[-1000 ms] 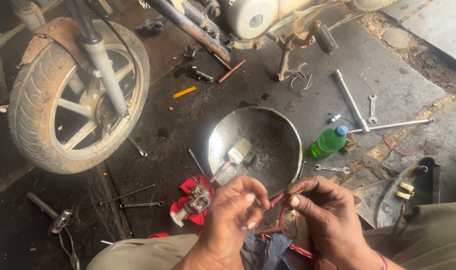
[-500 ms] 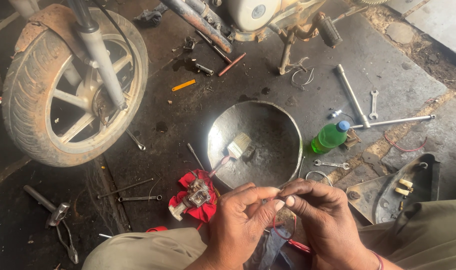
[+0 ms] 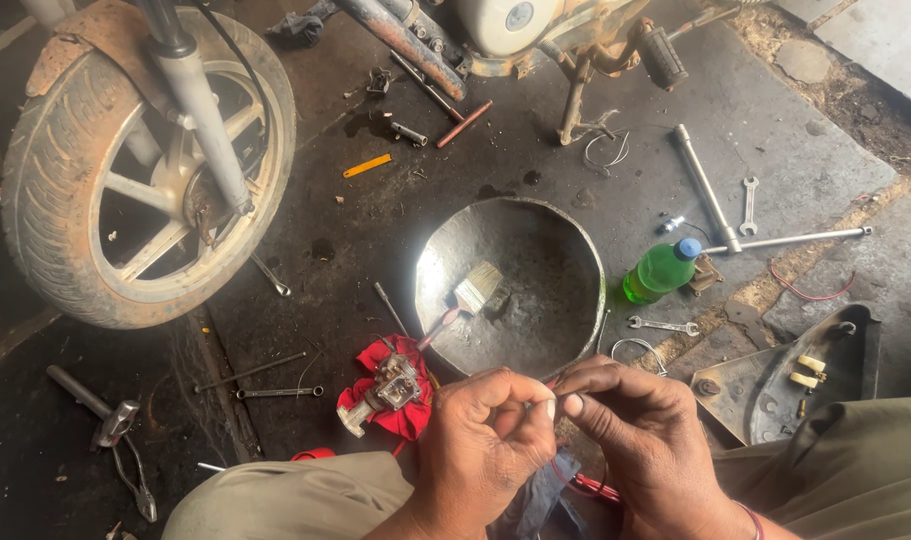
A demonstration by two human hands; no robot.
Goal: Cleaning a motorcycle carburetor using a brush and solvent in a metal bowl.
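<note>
Oily workshop floor (image 3: 596, 150) lies below, where the left hand (image 3: 481, 440) and right hand (image 3: 641, 440) meet fingertip to fingertip, both pinching a small part (image 3: 548, 403) too tiny to identify, just above the metal bowl (image 3: 536, 240), apparently mid-fitting and needing steady fine alignment.

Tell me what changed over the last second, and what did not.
Little changed. The left hand and right hand, a little apart a second ago, have closed fingertip to fingertip on something too small to identify. The view shifted slightly. The metal bowl with its paintbrush, the green bottle, the carburetor on its red rag and the front wheel stayed put.
</note>
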